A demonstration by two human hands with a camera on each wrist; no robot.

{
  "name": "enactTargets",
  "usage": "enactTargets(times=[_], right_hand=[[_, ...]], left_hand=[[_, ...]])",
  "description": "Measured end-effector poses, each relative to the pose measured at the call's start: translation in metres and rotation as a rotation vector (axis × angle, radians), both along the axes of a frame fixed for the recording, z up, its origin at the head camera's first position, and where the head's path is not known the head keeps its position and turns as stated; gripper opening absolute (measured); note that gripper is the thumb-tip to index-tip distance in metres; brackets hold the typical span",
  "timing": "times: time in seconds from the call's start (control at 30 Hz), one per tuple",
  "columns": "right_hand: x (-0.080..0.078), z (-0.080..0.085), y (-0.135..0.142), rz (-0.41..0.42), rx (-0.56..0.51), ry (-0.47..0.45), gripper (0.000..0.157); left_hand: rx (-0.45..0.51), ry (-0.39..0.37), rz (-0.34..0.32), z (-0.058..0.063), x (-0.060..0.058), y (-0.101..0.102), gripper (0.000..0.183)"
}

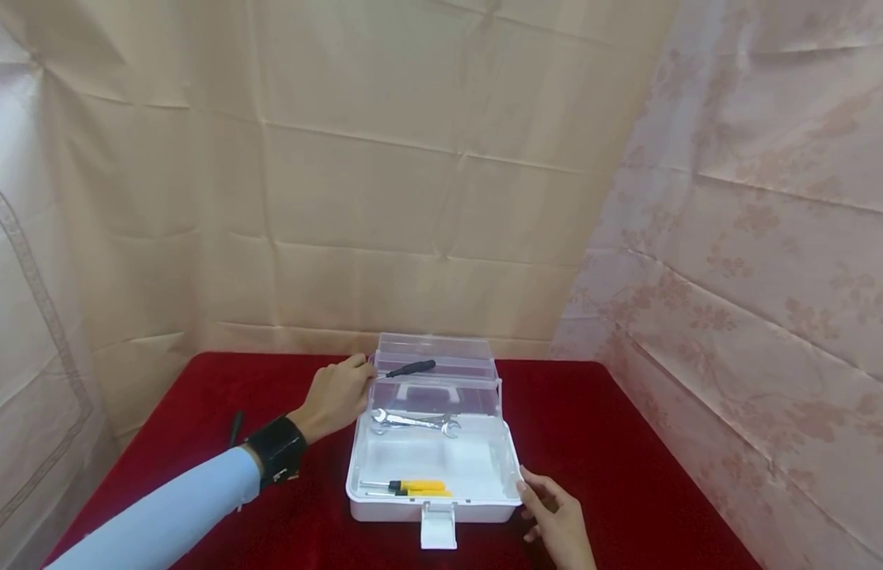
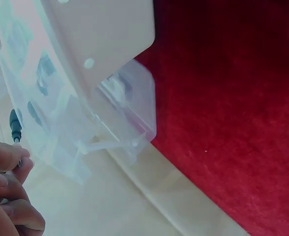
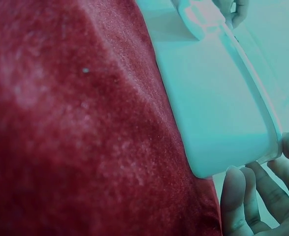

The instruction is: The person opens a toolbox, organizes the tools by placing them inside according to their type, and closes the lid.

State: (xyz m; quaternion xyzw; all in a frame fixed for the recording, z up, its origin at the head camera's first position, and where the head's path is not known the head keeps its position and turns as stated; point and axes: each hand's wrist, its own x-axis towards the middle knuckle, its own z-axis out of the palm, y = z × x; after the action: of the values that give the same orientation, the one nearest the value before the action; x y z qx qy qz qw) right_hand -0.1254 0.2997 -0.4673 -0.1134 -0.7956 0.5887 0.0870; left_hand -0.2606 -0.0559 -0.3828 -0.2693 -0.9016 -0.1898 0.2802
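My left hand [image 1: 337, 398] pinches a screwdriver [image 1: 414, 367] by its thin metal shaft, above the raised clear lid [image 1: 477, 393] of a white toolbox [image 1: 384, 511]. The screwdriver's dark handle points right, away from the fingers. At the box's near right corner is my right hand [image 1: 559, 518], its thumb on the rim and its fingers curled against the outer wall. Inside the box, yellow-handled screwdrivers [image 1: 421, 485] lie along the front wall. Shiny open-ended wrenches [image 1: 412, 422] lie near the hinge side.
A red cloth [image 1: 598, 443] covers the table. Left of the box, partly behind the left forearm, lies a thing with a dark handle [image 1: 236, 427]. The white latch [image 1: 439, 529] hangs open at the box's front. A beige curtain [image 1: 355, 198] stands behind the table.
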Motion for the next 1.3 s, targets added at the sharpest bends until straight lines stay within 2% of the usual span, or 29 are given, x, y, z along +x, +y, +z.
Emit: enactTargets(times=[0.1, 0.3, 0.4, 0.7, 0.93, 1.17, 1.3], right_hand=[[0.001, -0.002, 0.001, 0.012, 0.01, 0.009, 0.055], [0.001, -0.001, 0.001, 0.019, 0.013, 0.018, 0.056], [0.002, 0.0, 0.001, 0.014, 0.022, 0.016, 0.056], [0.003, 0.001, -0.001, 0.011, 0.018, 0.017, 0.055], [0.002, 0.0, -0.008, 0.016, 0.014, 0.003, 0.054], [-0.006, 0.004, -0.011, 0.013, -0.025, 0.01, 0.054], [-0.008, 0.004, -0.011, 0.011, -0.022, 0.002, 0.055]], left_hand=[[-0.005, 0.011, -0.015, 0.002, -0.004, 0.002, 0.02], [-0.015, 0.001, -0.045, 0.003, -0.011, 0.01, 0.03], [-0.028, 0.015, -0.064, 0.005, -0.013, 0.015, 0.028], [-0.063, 0.024, -0.047, 0.007, -0.018, 0.028, 0.016], [-0.066, -0.008, -0.047, 0.006, -0.018, 0.028, 0.018], [0.012, -0.003, -0.07, 0.01, -0.022, 0.028, 0.013], [0.022, -0.013, -0.072, 0.009, -0.019, 0.024, 0.017]])
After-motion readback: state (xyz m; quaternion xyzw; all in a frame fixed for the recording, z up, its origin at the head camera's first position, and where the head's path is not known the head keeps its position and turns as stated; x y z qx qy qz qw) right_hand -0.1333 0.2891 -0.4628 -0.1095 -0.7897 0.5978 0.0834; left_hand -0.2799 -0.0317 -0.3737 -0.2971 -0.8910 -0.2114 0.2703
